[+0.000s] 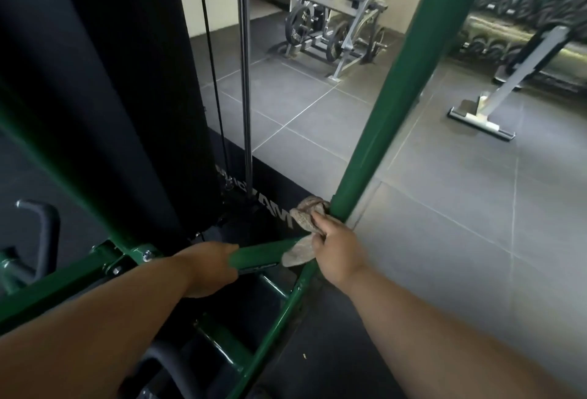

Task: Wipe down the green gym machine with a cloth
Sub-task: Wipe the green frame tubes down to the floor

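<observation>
The green gym machine fills the lower left, and its thick upright post (394,87) rises toward the top right. My right hand (336,247) grips a grey-brown cloth (306,217), bunched against the foot of that post where it meets the floor frame. Part of the cloth hangs down over the end of a low green bar (257,255). My left hand (211,266) wraps around that same bar, a little left of the cloth.
A black shroud (127,96) with a cable and a chrome guide rod (244,64) stands behind the bar. A grey plate-loaded machine (336,23) sits across the tiled floor. At the right stands a white machine foot (479,119); dumbbell racks line the far right.
</observation>
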The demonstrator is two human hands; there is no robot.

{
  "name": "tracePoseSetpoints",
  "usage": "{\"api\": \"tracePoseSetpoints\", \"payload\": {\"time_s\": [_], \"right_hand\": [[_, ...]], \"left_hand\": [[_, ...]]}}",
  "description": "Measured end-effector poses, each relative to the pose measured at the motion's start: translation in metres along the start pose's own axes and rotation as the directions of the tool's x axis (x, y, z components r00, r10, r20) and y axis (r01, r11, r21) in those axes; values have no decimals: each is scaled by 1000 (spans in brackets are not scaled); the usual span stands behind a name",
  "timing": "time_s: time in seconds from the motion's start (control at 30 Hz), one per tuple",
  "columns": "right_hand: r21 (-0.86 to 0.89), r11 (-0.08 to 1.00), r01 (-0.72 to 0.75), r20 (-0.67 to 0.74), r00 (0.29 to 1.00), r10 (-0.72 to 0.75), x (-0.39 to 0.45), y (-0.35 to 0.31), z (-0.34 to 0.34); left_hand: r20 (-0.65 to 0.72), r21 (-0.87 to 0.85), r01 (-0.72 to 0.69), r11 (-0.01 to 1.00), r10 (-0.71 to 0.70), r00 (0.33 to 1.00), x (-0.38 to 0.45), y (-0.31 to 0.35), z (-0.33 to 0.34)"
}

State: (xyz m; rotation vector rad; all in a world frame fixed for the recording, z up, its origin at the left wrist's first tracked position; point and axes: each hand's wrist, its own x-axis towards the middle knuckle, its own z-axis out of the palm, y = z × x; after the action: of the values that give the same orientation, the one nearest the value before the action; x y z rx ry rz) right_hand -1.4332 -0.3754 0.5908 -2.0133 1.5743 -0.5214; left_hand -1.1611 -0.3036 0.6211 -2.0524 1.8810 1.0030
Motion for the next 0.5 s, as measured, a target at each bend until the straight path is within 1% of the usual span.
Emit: {"api": "tracePoseSetpoints", "payload": {"time_s": [0.13,0.23,0.3,0.4,0.5], "right_hand": [[-31,997,64,-39,997,-65,-19,-6,-27],[-91,992,92,-69,993,-98,-29,-9,-41],[-144,984,109,-46,992,-117,-30,-8,-47],[-257,955,149,21,989,-149,-30,-6,-55],[-279,940,195,59,981,-186,-25,-6,-64]], "left_hand": [[-41,54,-95,994,97,994,-35,2,11],[-42,35,-138,990,139,989,-55,2,20],[-56,0,-132,991,132,990,-58,3,26],[-99,-77,-92,993,85,991,-58,10,36],[-148,-154,-94,984,71,986,-60,31,35]]}}
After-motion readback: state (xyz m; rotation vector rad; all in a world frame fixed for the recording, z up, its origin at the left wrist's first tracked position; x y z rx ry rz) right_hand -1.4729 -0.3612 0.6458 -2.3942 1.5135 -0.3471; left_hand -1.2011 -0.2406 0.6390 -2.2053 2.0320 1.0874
